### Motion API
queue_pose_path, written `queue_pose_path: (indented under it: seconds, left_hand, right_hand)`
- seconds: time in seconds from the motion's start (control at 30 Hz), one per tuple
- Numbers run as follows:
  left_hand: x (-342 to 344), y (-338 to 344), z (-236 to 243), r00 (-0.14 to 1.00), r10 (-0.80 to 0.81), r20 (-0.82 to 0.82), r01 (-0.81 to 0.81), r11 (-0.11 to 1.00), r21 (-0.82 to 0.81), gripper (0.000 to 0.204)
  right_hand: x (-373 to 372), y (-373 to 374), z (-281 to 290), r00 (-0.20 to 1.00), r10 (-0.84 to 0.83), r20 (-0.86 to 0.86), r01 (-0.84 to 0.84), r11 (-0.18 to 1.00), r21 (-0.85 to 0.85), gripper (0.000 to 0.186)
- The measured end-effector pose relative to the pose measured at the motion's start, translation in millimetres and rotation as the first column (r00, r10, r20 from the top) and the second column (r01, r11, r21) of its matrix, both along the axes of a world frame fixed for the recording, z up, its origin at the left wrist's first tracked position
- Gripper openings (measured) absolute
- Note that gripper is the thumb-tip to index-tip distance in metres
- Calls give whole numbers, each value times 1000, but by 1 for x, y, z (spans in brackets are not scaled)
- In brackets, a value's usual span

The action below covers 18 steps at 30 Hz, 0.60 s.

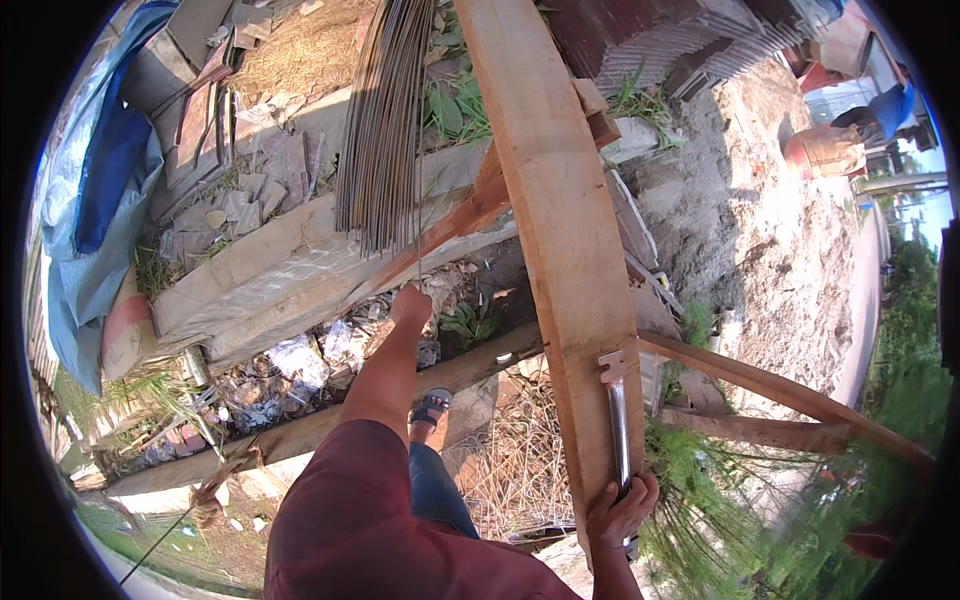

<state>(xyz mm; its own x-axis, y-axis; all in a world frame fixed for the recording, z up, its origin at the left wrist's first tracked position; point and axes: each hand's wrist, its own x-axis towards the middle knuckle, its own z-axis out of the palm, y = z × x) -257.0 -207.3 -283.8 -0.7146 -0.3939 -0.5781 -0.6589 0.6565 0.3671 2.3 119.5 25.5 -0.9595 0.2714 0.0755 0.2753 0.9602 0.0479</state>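
My left hand (411, 302) is closed on the end of a thin steel rod (420, 255), which hangs out from a long bundle of rods (380, 140) at the top. A long wooden beam (552, 220) runs down the middle. On its lower part lies a metal tool (619, 415) with a notched head and a tubular handle. My right hand (620, 508) grips the handle's lower end, against the beam. My sandalled foot (432, 408) shows below my left forearm.
A concrete ledge (250, 285) borders a trench with rubble and litter (300, 360). Wooden braces (750, 385) branch right from the beam. A sand pile (755, 230) lies at right, foliage (720, 500) below it. A blue tarp (100, 240) hangs at far left. Bent wire offcuts (515, 460) lie underneath.
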Motion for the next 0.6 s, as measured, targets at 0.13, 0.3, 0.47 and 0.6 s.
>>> queue_pose_path:
  seconds: [0.13,0.3,0.47,0.6]
  left_hand:
    - [124,32,4,984,2,178,-24,993,118,35]
    - [291,72,-9,934,-199,298,130,963,235,48]
    - [313,77,40,907,-394,152,226,757,613,38]
    - [307,68,100,953,-243,182,-122,242,963,22]
  right_hand:
    - [-5,-9,6,997,-73,-14,72,995,-74,32]
    - [-7,-6,8,995,34,-97,-40,997,-64,32]
    - [-5,-8,8,996,-7,-86,3,999,-50,30]
    - [-4,-24,28,994,-59,-95,45,988,-145,28]
